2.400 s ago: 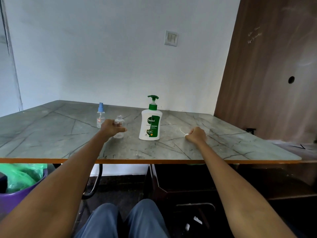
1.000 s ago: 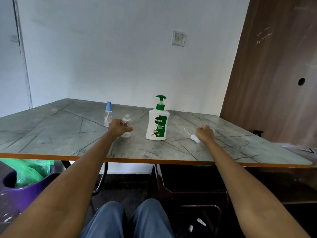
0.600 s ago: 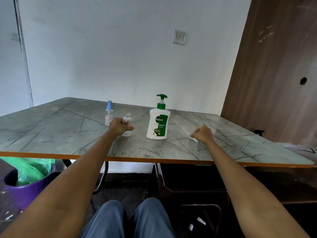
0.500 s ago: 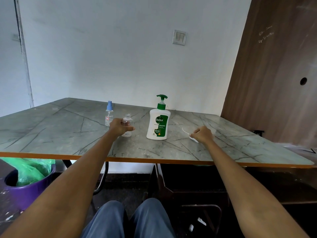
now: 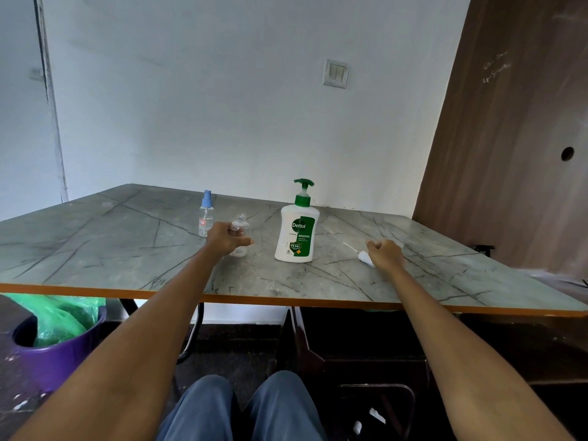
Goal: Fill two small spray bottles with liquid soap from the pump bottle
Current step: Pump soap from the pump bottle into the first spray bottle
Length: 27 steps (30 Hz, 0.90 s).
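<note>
Where right hand (image 5: 385,256) curls, sprayer cap (image 5: 363,258) half hidden.

right hand (image 5: 385,255) moved back onto the white spray cap (image 5: 364,258) after lifting off it 1 second ago, fingers now curled over it, cap partly hidden

A plain room in a home or small office is showing here: a grey marble-patterned table with an orange edge (image 5: 95,249) is standing against a bare white wall carrying a white light switch plate (image 5: 335,73), a brown wood-laminate panel (image 5: 515,154) is rising at right, and a purple bin lined with green plastic (image 5: 54,345) is sitting below at left.
</note>
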### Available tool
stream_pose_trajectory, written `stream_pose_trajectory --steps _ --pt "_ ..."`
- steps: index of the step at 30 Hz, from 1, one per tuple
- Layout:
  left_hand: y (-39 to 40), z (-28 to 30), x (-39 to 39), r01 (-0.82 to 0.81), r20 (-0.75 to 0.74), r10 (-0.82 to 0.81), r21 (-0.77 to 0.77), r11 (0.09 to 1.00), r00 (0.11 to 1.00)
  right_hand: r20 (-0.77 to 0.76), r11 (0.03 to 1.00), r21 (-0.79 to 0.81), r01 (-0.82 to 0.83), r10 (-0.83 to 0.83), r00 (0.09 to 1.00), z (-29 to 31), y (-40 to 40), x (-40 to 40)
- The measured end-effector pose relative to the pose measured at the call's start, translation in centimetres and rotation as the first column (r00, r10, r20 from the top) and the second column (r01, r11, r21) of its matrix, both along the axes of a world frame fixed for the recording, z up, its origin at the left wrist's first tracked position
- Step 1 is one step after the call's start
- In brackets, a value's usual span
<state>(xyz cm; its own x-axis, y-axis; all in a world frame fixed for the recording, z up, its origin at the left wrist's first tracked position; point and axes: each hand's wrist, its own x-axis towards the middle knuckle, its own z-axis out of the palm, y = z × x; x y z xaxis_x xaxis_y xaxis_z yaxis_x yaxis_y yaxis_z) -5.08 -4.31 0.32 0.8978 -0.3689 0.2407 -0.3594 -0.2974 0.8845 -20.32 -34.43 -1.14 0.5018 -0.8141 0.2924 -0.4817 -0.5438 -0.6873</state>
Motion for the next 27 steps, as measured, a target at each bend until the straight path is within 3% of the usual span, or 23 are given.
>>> stream_pose_trajectory --steps 20,27 --pt "0.0 -0.1 0.2 0.003 0.017 -0.003 0.013 1.0 1.0 -0.107 0.998 -0.056 0.018 -0.024 0.994 0.0 -1.4 -1.0" --pt "-0.1 -0.2 0.5 -0.013 0.007 0.013 0.015 1.0 1.0 -0.094 0.995 0.0 -0.097 0.097 0.991 0.3 -1.2 -0.8"
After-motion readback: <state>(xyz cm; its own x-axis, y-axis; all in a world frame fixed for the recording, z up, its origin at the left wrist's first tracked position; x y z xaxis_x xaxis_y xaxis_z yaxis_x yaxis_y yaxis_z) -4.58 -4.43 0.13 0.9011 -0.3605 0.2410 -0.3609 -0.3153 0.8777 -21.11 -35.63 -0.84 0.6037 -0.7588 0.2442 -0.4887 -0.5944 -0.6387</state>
